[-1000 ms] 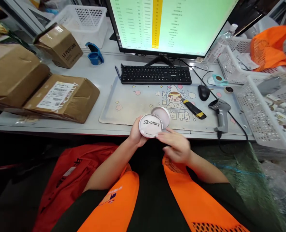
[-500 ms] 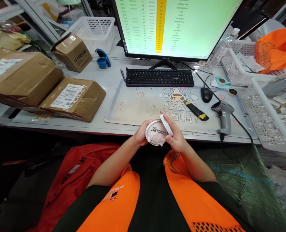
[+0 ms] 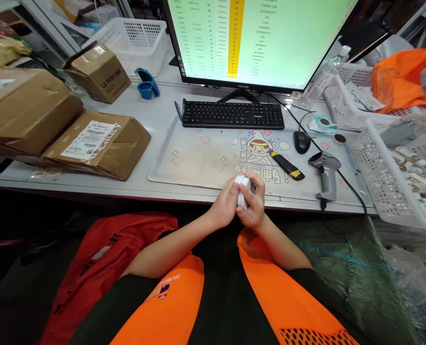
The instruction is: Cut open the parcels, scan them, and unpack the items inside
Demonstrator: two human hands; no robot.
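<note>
A round white compact case (image 3: 242, 190) sits pressed between my two palms at the desk's front edge, seen edge-on so its lid lettering is hidden. My left hand (image 3: 226, 201) wraps its left side with fingers closed. From the other side my right hand (image 3: 253, 203) clasps it, thumb over the top. Both hands hover just over the front of the printed desk mat (image 3: 198, 155).
On the mat lie a yellow-black utility knife (image 3: 288, 166), a grey barcode scanner (image 3: 326, 168) and a mouse (image 3: 301, 142). A keyboard (image 3: 233, 115) and monitor (image 3: 256, 38) stand behind. Cardboard boxes (image 3: 94, 143) fill the left, white baskets (image 3: 396, 167) the right.
The open compact, its lid lettering facing me earlier, has been folded shut and turned edge-on. My right hand came in from below and closed on it.
</note>
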